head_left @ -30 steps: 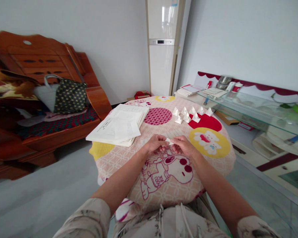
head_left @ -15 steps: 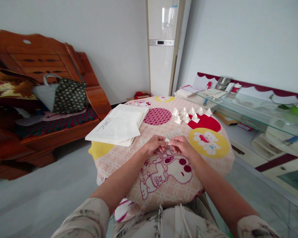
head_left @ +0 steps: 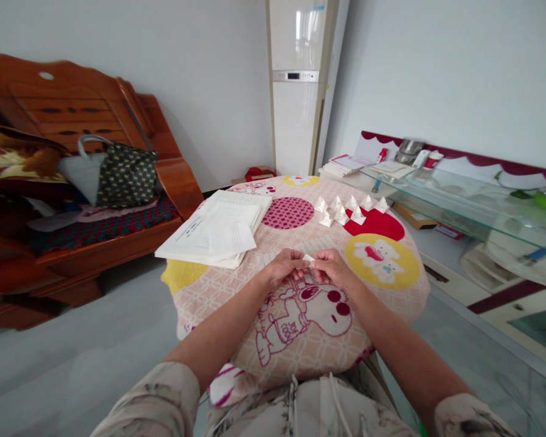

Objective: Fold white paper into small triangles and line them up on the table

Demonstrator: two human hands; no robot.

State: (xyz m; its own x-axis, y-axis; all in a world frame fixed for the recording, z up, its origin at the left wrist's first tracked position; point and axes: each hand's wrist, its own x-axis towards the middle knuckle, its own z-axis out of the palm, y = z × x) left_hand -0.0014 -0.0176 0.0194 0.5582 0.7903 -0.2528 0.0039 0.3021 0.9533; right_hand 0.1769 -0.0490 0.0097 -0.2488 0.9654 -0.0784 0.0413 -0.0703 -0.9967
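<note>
My left hand (head_left: pixel 283 267) and my right hand (head_left: pixel 331 267) meet over the middle of the cloth-covered table (head_left: pixel 300 358). Between their fingertips they pinch a small folded piece of white paper (head_left: pixel 308 258), mostly covered by the fingers. Beyond the right hand, several small pointed folded paper shapes (head_left: pixel 340 215) stand in rows on the cloth. A stack of white paper sheets (head_left: pixel 204 233) lies left of my left hand, its top sheets askew and partly printed.
A wooden bench (head_left: pixel 73 103) with bags (head_left: pixel 127 176) stands on the left. Along the right runs a glass-topped cabinet (head_left: pixel 477 212) carrying metal bowls (head_left: pixel 409 152) and papers. A tall white air conditioner (head_left: pixel 295 121) fills the far corner.
Both hands stay in nearly the same place, still pinching the paper. Its white tip shows slightly differently between the fingertips. The stack and the folded shapes have not moved.
</note>
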